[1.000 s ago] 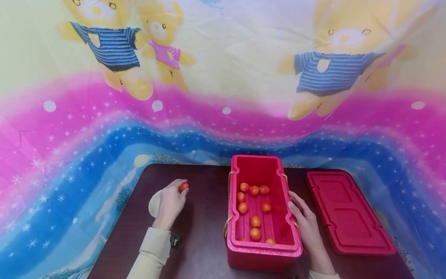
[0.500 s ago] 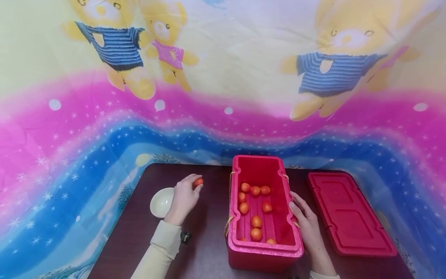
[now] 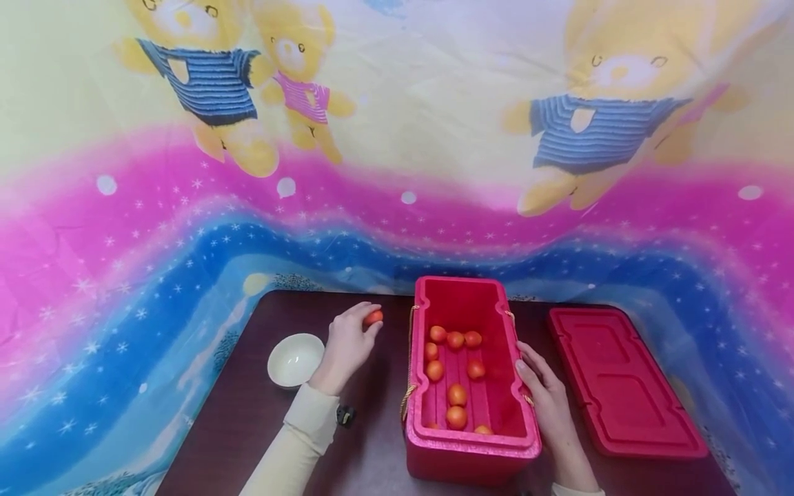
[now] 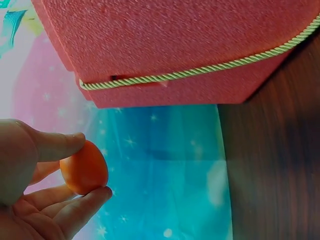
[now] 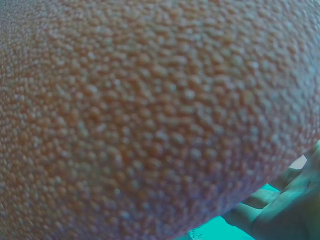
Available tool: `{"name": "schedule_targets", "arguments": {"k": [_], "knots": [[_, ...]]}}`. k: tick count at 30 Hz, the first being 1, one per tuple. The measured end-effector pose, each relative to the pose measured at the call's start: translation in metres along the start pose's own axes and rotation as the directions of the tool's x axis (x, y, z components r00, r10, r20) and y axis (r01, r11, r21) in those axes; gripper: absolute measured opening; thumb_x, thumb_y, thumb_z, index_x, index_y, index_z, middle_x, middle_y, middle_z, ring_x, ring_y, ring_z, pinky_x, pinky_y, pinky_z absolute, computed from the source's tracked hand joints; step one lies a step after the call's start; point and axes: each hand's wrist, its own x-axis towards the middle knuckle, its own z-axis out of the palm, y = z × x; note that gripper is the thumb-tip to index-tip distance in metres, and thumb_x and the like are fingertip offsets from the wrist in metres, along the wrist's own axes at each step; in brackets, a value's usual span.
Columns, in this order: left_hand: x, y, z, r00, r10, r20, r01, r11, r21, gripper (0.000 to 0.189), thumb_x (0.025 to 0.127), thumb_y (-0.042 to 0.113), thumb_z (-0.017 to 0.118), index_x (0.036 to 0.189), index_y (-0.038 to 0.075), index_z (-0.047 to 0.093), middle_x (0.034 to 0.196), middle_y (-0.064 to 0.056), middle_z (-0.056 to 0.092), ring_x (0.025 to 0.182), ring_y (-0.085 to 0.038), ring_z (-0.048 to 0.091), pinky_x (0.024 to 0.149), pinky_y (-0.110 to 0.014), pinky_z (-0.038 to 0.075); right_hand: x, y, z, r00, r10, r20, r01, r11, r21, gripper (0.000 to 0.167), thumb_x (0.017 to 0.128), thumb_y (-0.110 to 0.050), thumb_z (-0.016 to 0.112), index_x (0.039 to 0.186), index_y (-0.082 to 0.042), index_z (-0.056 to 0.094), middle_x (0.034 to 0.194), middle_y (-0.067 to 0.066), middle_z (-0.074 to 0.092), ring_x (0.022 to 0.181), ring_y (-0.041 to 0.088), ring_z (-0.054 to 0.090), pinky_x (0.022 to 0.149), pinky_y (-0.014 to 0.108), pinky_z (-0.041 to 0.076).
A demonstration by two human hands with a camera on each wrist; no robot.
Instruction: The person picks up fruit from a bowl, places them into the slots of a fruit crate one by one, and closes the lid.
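Observation:
A cherry tomato (image 4: 84,168) is pinched between the thumb and fingertips of my left hand (image 3: 349,344), held up between a white bowl (image 3: 294,361) and a red foam box (image 3: 470,463). The box is open at the top, with several more cherry tomatoes (image 3: 456,395) scattered over its ribbed floor. Along the box's outer right wall rests my right hand (image 3: 547,393), fingers and thumb laid against it near the rim. In the right wrist view, the box's grainy wall (image 5: 150,115) fills most of the picture, with the right fingers (image 5: 245,217) at the lower right corner.
A red lid (image 3: 626,386) lies flat on the dark wooden table (image 3: 372,441), to the right of the box. Gold cord handles (image 4: 200,70) run along the box's sides. Behind the table hangs a printed cloth (image 3: 397,227) with bears.
My left hand has moved right with the cherry tomato, away from the bowl and closer to the box, uncovering the bowl. My right hand stays at the box's side.

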Motion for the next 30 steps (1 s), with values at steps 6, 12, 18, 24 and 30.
{"name": "schedule_targets", "arguments": {"k": [6,12,18,24,30], "knots": [[0.006,0.011,0.001,1.0,0.0,0.026,0.0,1.0,-0.012,0.033,0.087,0.012,0.08,0.12,0.009,0.075,0.124,-0.014,0.07,0.111,-0.033,0.069,0.094,-0.047,0.055,-0.001,0.0,0.001,1.0,-0.012,-0.005,0.012,1.0,0.006,0.059,0.102,-0.043,0.056,0.157,-0.03,0.037,0.156,0.005,0.039,0.11,-0.006,0.057,0.085,0.029,0.059],[0.014,0.023,0.001,0.999,0.05,0.007,-0.05,0.999,-0.018,0.034,0.087,0.014,0.081,0.12,0.011,0.075,0.123,-0.01,0.071,0.112,-0.029,0.069,0.096,-0.047,0.055,-0.001,0.0,0.001,1.0,-0.018,-0.007,0.018,1.0,0.019,0.057,0.103,-0.042,0.056,0.156,-0.03,0.038,0.156,0.005,0.039,0.11,-0.006,0.057,0.084,0.029,0.059],[0.021,0.036,0.0,0.993,0.116,-0.008,-0.116,0.992,-0.052,0.036,0.086,0.013,0.082,0.121,0.01,0.075,0.122,-0.013,0.071,0.112,-0.03,0.069,0.097,-0.044,0.054,-0.001,0.0,0.001,1.0,-0.017,-0.001,0.017,0.999,0.03,0.057,0.103,-0.042,0.056,0.156,-0.031,0.038,0.156,0.005,0.039,0.11,-0.006,0.058,0.084,0.029,0.059],[0.029,0.048,-0.001,0.991,0.136,0.005,-0.136,0.988,-0.072,0.037,0.086,0.014,0.082,0.122,0.009,0.074,0.123,-0.013,0.071,0.112,-0.031,0.069,0.094,-0.041,0.056,-0.001,0.001,0.001,1.0,-0.027,-0.001,0.027,0.999,0.022,0.057,0.103,-0.042,0.055,0.156,-0.03,0.038,0.157,0.005,0.039,0.11,-0.007,0.057,0.084,0.028,0.059],[0.034,0.058,0.0,0.984,0.176,0.016,-0.174,0.982,-0.074,0.035,0.086,0.016,0.081,0.12,0.009,0.075,0.123,-0.013,0.071,0.113,-0.03,0.069,0.094,-0.042,0.055,0.0,0.001,0.001,1.0,-0.02,-0.001,0.02,0.999,0.025,0.057,0.103,-0.043,0.055,0.156,-0.03,0.038,0.157,0.005,0.039,0.11,-0.006,0.057,0.085,0.028,0.059]]}}
